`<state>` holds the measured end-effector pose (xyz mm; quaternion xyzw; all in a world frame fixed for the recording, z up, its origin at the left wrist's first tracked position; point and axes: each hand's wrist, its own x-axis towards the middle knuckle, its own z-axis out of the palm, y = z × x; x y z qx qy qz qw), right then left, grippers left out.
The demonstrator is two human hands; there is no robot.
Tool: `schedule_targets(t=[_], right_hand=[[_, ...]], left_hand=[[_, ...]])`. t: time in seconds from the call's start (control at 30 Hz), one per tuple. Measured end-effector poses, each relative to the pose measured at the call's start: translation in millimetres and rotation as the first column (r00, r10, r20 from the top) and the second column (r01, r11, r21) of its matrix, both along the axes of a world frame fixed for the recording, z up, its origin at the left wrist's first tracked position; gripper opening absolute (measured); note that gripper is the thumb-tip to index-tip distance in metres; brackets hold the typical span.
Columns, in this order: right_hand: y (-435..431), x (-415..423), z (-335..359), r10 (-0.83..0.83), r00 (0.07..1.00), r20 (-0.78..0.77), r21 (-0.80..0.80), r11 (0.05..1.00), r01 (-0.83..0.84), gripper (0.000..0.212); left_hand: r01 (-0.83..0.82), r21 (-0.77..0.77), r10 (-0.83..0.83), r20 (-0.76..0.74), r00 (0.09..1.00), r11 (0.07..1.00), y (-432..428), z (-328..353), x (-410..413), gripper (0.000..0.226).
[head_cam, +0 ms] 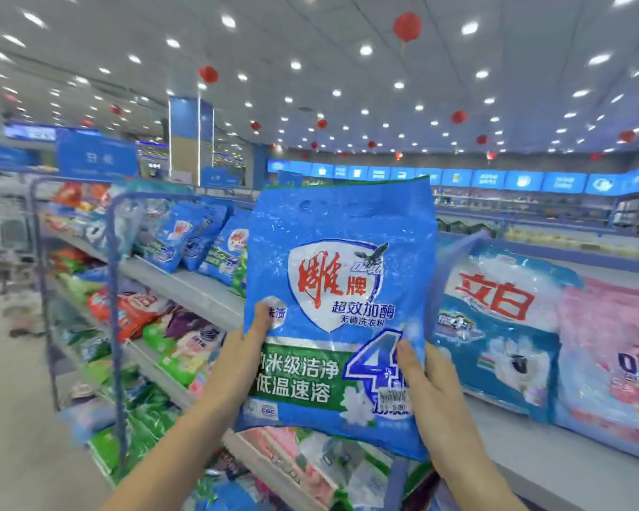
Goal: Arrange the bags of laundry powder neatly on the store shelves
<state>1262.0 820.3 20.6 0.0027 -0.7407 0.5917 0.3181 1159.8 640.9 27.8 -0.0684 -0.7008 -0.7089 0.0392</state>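
**One blue bag held up in both hands before the shelves**

We hold a blue bag of laundry powder (340,289) upright in front of us, its printed face turned towards us, clear of every shelf. Our left hand (237,359) grips its lower left edge, with the thumb (261,322) pressed flat on the front. Our right hand (432,392) grips the lower right edge in the same way, thumb (406,359) on the front just above a small price sticker (393,396). The fingers of both hands are behind the bag, so we cannot see how they lie. The bag's top edge stands level and its bottom corner hangs below our right hand.

To the left, the top shelf (200,289) carries a row of matching blue bags (185,234) that lean back against one another. Below it, a red bag (126,307) lies among mixed packs, and lower still there are green bags (141,429), blurred. To the right, on a grey shelf (569,473), a larger blue-and-white bag (495,326) with red lettering stands beside a pink bag (613,355), the two touching. The held bag partly covers the larger bag's left edge.

A blue aisle sign (96,156) stands above the left shelving. Red lanterns (407,26) hang from the lit ceiling.
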Motion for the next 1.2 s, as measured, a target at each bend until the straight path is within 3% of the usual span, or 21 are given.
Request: schedule_targets(t=[0.13,0.2,0.37,0.43,0.5,0.57,0.63,0.9,1.0,1.07,1.2], right_hand=[[-36.3,-63.7,-3.3,0.033,0.999,-0.020,-0.022,0.999,-0.033,0.018],[-54.2,-99.4,-6.7,0.053,0.998,-0.024,-0.066,0.996,-0.054,0.017],[-107.1,-212.4,-14.4,0.100,0.994,-0.035,-0.122,0.987,-0.104,0.068],[-128.5,-261.9,-10.1,0.098,0.993,-0.060,-0.155,0.982,-0.107,0.063],[-145.9,-306.6,-4.8,0.087,0.994,-0.062,-0.204,0.974,-0.098,0.038],[-159.3,-348.9,2.4,0.035,0.998,-0.042,-0.217,0.975,-0.043,0.018],[-166.4,-387.9,7.3,-0.023,1.000,-0.003,-0.208,0.978,0.022,0.017],[-174.7,-515.9,18.2,-0.057,0.995,0.087,-0.276,0.958,0.079,0.023],[-173.7,-552.8,13.1,-0.093,0.988,0.120,-0.236,0.964,0.119,0.018],[-174.1,-571.0,8.0,-0.141,0.980,0.139,-0.163,0.973,0.163,0.018],[-174.3,-589.7,-11.0,-0.228,0.945,0.236,0.157,0.968,0.195,0.040]], left_hand=[[0.005,0.010,-0.006,0.087,0.996,1.000,-38.3,-4.5,-58.4,0.121],[0.005,0.044,-0.009,0.088,0.996,0.999,-55.9,-8.9,-92.6,0.114],[0.055,0.037,-0.056,0.024,0.998,0.998,-105.1,-6.5,-207.5,0.115],[0.110,0.008,-0.110,0.034,0.993,0.994,-124.2,5.9,-259.6,0.106],[0.090,-0.084,-0.090,-0.001,0.996,0.992,-138.2,16.8,-313.6,0.081],[0.114,-0.110,-0.115,-0.006,0.993,0.987,-150.3,28.2,-362.2,0.080],[0.163,-0.124,-0.166,-0.009,0.986,0.979,-156.4,33.9,-405.0,0.089],[0.208,-0.140,-0.214,-0.032,0.976,0.968,-152.5,46.9,-524.8,0.036],[0.201,-0.161,-0.206,-0.018,0.978,0.966,-146.5,38.9,-568.2,0.040],[0.198,-0.131,-0.200,0.000,0.980,0.971,-141.0,29.6,-593.7,0.059],[0.281,-0.123,-0.273,0.079,0.959,0.952,-130.6,-4.1,-624.2,0.059]])
